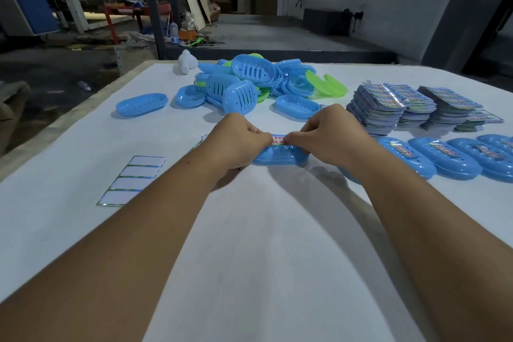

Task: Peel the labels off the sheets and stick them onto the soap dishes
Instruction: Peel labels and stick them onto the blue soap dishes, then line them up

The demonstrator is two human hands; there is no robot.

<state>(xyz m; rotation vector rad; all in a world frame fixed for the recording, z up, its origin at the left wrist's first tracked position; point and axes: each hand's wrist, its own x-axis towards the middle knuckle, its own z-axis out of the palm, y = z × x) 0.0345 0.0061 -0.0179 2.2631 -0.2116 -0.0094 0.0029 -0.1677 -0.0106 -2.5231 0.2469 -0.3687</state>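
At table centre, left hand (238, 139) and right hand (327, 136) each pinched an end of the label (278, 139) over the dish (280, 157), with spare dishes (244, 83) at 12 o'clock. Uneven pressing would likely leave it crooked or creased.

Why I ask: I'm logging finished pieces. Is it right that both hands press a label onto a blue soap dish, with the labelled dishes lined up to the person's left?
One thing is wrong: the labelled dishes lie to the person's right, not left, as the head view shows. The rest holds: left hand and right hand press a label onto a blue soap dish.
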